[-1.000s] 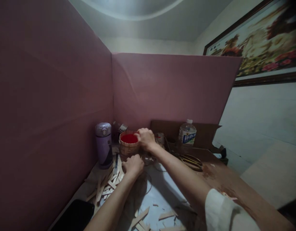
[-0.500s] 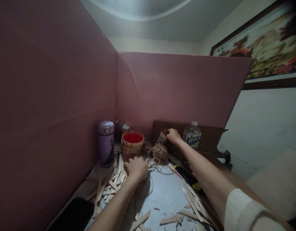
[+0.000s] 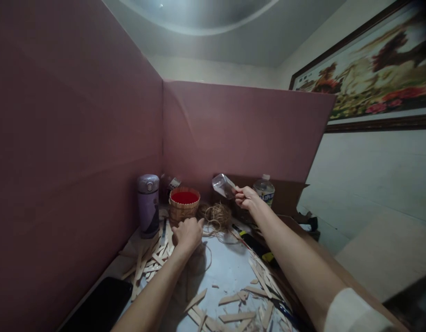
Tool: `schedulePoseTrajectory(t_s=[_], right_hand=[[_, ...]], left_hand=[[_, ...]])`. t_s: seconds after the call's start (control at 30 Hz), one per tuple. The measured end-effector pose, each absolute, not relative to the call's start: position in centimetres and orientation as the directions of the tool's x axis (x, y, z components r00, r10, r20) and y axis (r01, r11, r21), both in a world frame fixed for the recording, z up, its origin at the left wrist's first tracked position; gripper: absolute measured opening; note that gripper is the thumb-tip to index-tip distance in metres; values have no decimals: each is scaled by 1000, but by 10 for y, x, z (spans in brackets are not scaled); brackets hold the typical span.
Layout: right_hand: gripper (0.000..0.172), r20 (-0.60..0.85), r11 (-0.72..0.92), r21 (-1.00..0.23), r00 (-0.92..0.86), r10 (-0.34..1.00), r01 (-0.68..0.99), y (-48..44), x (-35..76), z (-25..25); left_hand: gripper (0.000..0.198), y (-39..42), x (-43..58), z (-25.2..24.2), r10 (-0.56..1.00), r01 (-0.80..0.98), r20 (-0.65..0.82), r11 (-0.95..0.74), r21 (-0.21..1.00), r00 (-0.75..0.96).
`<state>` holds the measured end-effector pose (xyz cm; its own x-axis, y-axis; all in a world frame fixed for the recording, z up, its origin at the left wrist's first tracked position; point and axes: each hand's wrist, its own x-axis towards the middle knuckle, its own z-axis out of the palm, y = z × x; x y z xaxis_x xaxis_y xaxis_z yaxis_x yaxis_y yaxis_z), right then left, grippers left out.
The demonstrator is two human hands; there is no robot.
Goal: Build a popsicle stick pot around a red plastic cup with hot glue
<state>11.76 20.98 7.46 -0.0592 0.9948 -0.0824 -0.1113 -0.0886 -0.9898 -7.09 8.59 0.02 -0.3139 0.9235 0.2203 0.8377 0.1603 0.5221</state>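
Right hand: grip pinching clear bottle, lifted off the counter for handling. Left hand, 7 o'clock of twine: likely bracing; cannot tell its grip.

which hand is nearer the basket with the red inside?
Left. The left hand lies just in front of the basket; the right hand is raised off to its right, holding a small clear container.

The brown wooden table is covered near the corner by a pale blue-white sheet. On it lie scattered flat pale wooden sticks, a loose ball of brown twine, and a black flat slab at the near edge. A lilac metal flask, a woven basket with a red inside and a clear plastic water bottle stand upright at the back.
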Motion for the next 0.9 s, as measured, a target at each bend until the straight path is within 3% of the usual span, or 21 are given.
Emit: schedulePoseTrajectory(t_s=[0.13,0.33,0.5,0.6,0.67,0.77,0.9], right_hand=[[32,50,43,-997,-101,994,-71,175,117,75],[27,389,394,-919,-159,908,5,99,117,68],[15,568,604,-789,-241,787,115,31,125,57],[15,711,789,-567,-344,613,235,-5,130,48],[17,772,848,-460,-355,528,261,-22,134,40],[26,846,839,-475,-124,519,265,-32,141,22],[65,800,816,-496,-210,563,298,-21,148,0]], left_hand=[[39,75,-75,16,887,744,335,13,668,-317],[50,51,-72,30,862,476,469,-336,813,-192],[104,17,-55,26,909,24,407,-410,912,92],[90,-3,-45,19,873,-158,410,-380,911,264],[73,-13,-39,14,878,-174,406,-372,912,253],[65,-22,-34,5,880,-192,442,-409,892,177],[65,-24,-29,-7,829,-183,529,-500,846,180]])
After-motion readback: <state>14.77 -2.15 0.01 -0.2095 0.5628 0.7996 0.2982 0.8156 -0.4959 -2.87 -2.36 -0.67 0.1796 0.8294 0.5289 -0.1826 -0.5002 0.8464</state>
